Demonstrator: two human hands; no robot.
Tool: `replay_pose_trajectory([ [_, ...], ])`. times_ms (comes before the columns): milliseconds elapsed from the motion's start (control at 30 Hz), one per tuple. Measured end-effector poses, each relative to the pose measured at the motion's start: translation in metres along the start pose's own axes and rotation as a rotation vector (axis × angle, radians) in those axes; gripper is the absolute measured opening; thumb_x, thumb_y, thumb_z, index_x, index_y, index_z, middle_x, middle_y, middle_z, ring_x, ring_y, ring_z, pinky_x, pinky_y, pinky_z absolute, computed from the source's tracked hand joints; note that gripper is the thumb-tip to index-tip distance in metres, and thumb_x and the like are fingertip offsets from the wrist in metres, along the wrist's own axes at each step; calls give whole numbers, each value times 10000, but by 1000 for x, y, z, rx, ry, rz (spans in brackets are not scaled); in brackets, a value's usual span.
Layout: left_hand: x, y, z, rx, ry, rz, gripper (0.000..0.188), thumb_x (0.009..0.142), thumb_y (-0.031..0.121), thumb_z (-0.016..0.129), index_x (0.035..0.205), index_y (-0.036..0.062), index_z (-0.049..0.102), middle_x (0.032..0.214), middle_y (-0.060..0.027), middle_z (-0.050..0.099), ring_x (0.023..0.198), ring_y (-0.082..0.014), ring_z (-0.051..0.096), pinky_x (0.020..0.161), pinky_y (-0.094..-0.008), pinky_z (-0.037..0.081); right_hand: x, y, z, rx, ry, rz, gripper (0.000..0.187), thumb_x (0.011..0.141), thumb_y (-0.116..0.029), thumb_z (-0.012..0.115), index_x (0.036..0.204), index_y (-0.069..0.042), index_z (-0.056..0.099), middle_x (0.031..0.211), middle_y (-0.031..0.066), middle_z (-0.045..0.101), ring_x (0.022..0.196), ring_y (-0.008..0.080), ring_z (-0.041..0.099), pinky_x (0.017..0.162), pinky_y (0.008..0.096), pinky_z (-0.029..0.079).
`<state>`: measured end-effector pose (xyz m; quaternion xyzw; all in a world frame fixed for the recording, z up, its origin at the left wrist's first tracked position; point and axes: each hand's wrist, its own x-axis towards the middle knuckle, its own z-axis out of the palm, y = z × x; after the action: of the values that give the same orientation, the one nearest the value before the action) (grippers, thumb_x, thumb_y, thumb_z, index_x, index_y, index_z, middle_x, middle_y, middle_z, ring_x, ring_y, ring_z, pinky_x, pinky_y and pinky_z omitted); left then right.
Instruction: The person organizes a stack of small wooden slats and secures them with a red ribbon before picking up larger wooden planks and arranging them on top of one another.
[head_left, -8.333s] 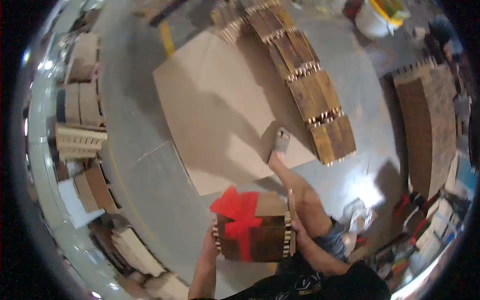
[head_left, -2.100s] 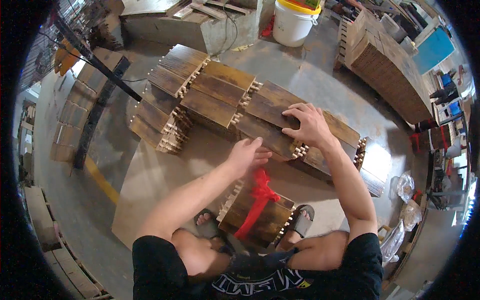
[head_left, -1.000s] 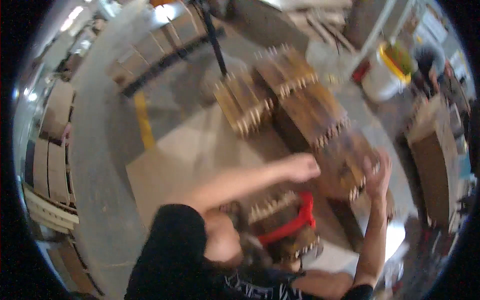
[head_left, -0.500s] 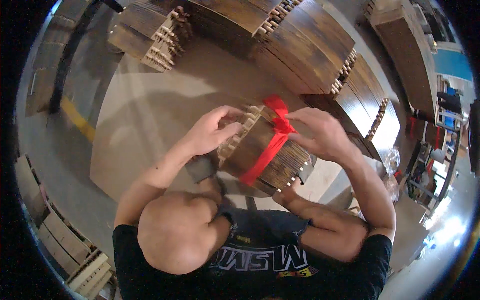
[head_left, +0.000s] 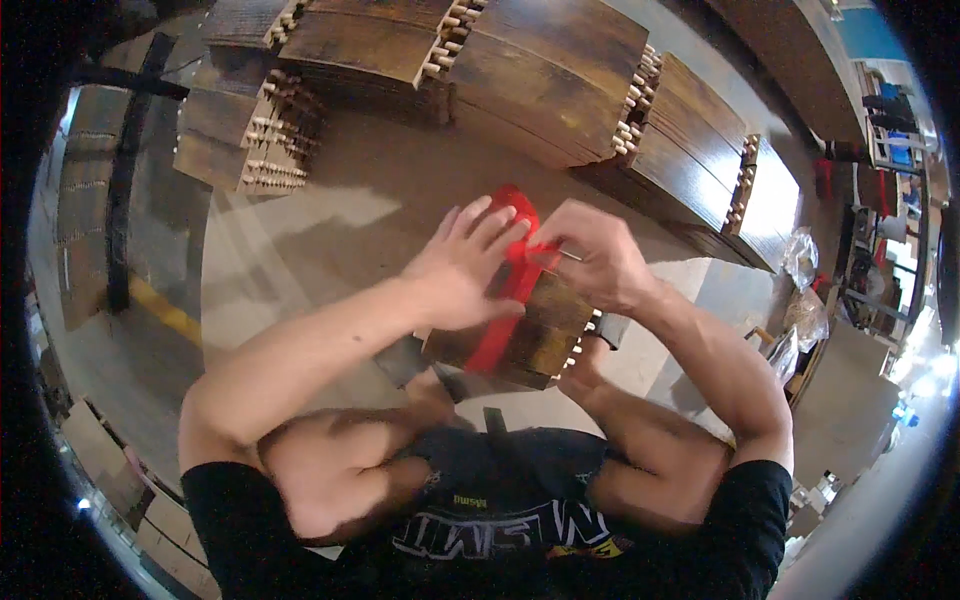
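Observation:
A stack of dark-stained wooden boards [head_left: 550, 325] sits in front of me between my legs, with pale dowel pegs sticking out along its right end. Around it runs a red fabric strap [head_left: 490, 345], gathered into a bunched part at the top. My left hand [head_left: 465, 265] lies over the strap and the boards with its fingers spread, hiding the stack's left end. At the bunched strap, my right hand [head_left: 597, 255] is closed in a pinch with red fabric at its fingertips. A small thin light piece shows by those fingers, too small to name.
Beyond the stack stand more piles of dark boards [head_left: 550, 65] with pegged ends, curving from upper left to right. Brown sheet material [head_left: 370, 215] lies beneath. Crumpled clear plastic [head_left: 803, 300] is at the right, and a shelving rack [head_left: 885, 260] stands farther right.
My left hand has moved from the stack's left end onto the strap and opened flat. My right hand has closed on the strap at the bunched part. The whole view has shifted a little.

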<state>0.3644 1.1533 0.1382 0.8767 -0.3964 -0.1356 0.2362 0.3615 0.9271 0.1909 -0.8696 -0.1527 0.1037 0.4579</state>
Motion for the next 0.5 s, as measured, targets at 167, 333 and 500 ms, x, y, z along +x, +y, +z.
replay_pose_trajectory([
  [167,0,10,1,-56,-150,-16,883,810,668,582,1438,68,424,1481,-179,364,1418,-418,244,1172,-585,181,24,-62,-42,11,32,-317,84,858,-15,716,934,-30,683,955,84,674,861,153,658,755,293,533],
  [333,13,16,-11,-103,-181,-137,456,925,401,561,1250,84,611,1412,-116,478,1392,-318,336,1176,-575,168,22,-64,-35,568,78,7,255,878,-77,688,1124,-18,657,1112,105,669,990,175,650,877,324,530],
  [500,5,21,-24,-312,120,2,245,923,145,573,1148,73,638,1133,-105,652,1019,-293,629,946,-451,454,11,-11,-32,128,-140,301,353,893,-57,662,1240,-36,598,1098,83,659,1035,151,621,929,300,494],
])
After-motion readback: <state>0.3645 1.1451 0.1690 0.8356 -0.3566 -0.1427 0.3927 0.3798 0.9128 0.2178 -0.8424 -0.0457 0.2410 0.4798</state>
